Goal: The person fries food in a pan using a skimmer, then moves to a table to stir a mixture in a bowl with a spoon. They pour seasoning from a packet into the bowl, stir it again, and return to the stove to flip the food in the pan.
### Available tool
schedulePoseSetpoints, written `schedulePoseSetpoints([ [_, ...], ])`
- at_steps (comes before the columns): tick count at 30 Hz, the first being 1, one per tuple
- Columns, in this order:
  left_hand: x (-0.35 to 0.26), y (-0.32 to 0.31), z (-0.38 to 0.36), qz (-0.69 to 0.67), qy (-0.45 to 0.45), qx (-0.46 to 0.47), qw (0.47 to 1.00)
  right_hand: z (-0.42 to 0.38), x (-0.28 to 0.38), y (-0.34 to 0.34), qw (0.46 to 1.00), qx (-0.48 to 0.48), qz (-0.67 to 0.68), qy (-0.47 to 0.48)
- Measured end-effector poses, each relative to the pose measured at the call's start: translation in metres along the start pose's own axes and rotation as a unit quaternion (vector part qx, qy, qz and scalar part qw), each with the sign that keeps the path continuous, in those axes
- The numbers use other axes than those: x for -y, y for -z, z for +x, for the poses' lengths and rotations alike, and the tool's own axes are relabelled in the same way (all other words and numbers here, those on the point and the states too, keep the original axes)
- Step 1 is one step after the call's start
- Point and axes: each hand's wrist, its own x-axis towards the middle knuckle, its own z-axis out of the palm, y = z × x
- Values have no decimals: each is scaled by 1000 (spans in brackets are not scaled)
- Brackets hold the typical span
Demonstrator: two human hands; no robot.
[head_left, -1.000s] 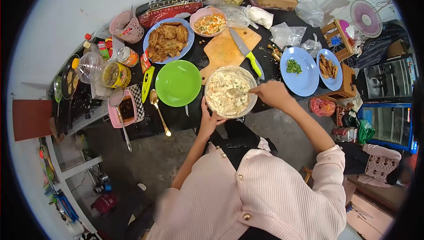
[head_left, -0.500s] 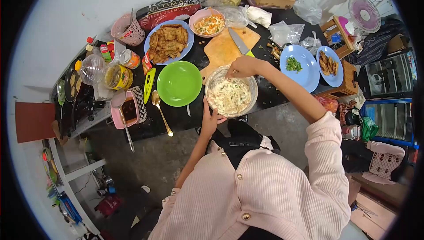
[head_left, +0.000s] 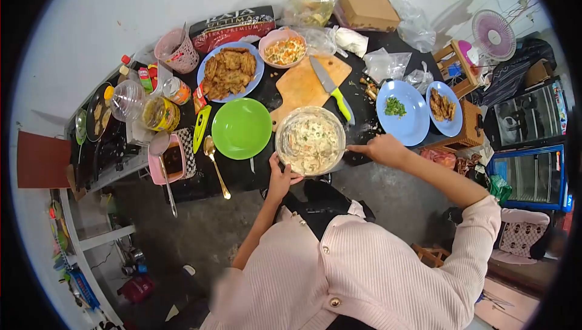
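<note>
A bowl [head_left: 280, 142] of pale, wet batter [head_left: 312, 142] flecked with green sits at the table's front edge. My left hand [head_left: 281, 179] grips its lower left side, thumb up against the wall and fingers under the rim. At the right rim is my right hand [head_left: 385, 150], fingers closed with the index finger pointing along toward the bowl. A thin handle may lie in those fingers, but it is too small to make out. Behind the bowl lies a wooden cutting board [head_left: 297, 87] with a green-handled knife [head_left: 330, 87]. Left of the bowl stands a green plate [head_left: 242, 128].
Fried pieces fill a blue plate [head_left: 206, 75] at the back. Shredded vegetables are in a pink bowl [head_left: 264, 54]. A golden spoon [head_left: 217, 166] lies left; a ladle [head_left: 163, 163] rests on a pink container [head_left: 154, 166]. Chopped greens [head_left: 395, 107] sit on a plate at right.
My right hand has moved from over the bowl's back side to its right rim, lower and further right. The view has shifted slightly. My left hand stays on the bowl.
</note>
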Motion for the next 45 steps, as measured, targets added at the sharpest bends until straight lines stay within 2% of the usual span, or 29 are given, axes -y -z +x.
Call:
schedulePoseSetpoints([
  [3, -4, -2, -1, 20, -6, 5, 1000, 18, 15, -1, 997, 21, 12, -70],
  [4, -3, -2, -2, 29, -6, 5, 1000, 29, 24, 1, 997, -12, 9, -76],
  [6, -2, -4, -4, 38, -5, 6, 999, 49, 32, 0, 993, -79, 42, -71],
  [8, -10, -8, -7, 42, -8, 5, 999, 59, 41, 11, 993, -91, 25, -76],
  [9, -11, -8, -7, 36, -7, -6, 999, 63, 39, 8, 989, -137, -9, -51],
  [12, -10, -6, -7, 32, 0, -34, 999, 57, 43, 63, 991, -102, -31, -78],
  [13, -13, -7, -9, 8, 27, -51, 998, 65, 36, 61, 987, -108, -85, -80],
  [14, -17, -8, -11, 17, 40, -47, 998, 74, 32, 60, 976, -182, -94, -71],
  [16, -23, -11, -14, 32, 64, -39, 997, 103, 20, 54, 974, -181, -129, -43],
  [20, -19, -7, -9, -13, 46, -10, 999, 129, 42, 55, 971, -7, -233, -53],
  [22, -18, -8, -9, -30, 55, -27, 998, 137, 35, 58, 972, 45, -223, -64],
  [24, -17, -7, -6, -40, 66, -35, 996, 144, 10, 66, 979, 110, -159, -61],
  [26, -17, -6, -5, -60, 75, -29, 995, 157, -19, 62, 957, 256, -131, -38],
  [28, -17, -7, -5, -55, 70, -33, 995, 158, -27, 62, 895, 431, -33, -107],
  [30, -18, -7, -6, -54, 66, -28, 996, 156, -42, 29, 828, 528, 128, -142],
  [31, -18, -7, -7, -55, 63, -28, 996, 139, -35, 23, 834, 488, 219, -135],
  [34, -21, -6, -8, -41, 82, -9, 996, 113, -6, 8, 773, 444, 389, -233],
  [36, -21, -4, -8, -38, 84, 5, 996, 88, 18, 6, 659, 370, 608, -245],
  [38, -23, -4, -8, -23, 92, 0, 996, 80, 36, -19, 549, 286, 735, -276],
  [39, -23, -5, -7, -19, 93, -4, 995, 78, 47, -26, 504, 250, 772, -297],
  [42, -21, -7, -10, -15, 68, -17, 997, 79, 54, -31, 383, 206, 862, -260],
  [45, -23, -8, -10, -22, 77, -22, 997, 70, 44, -22, 363, 204, 875, -246],
])
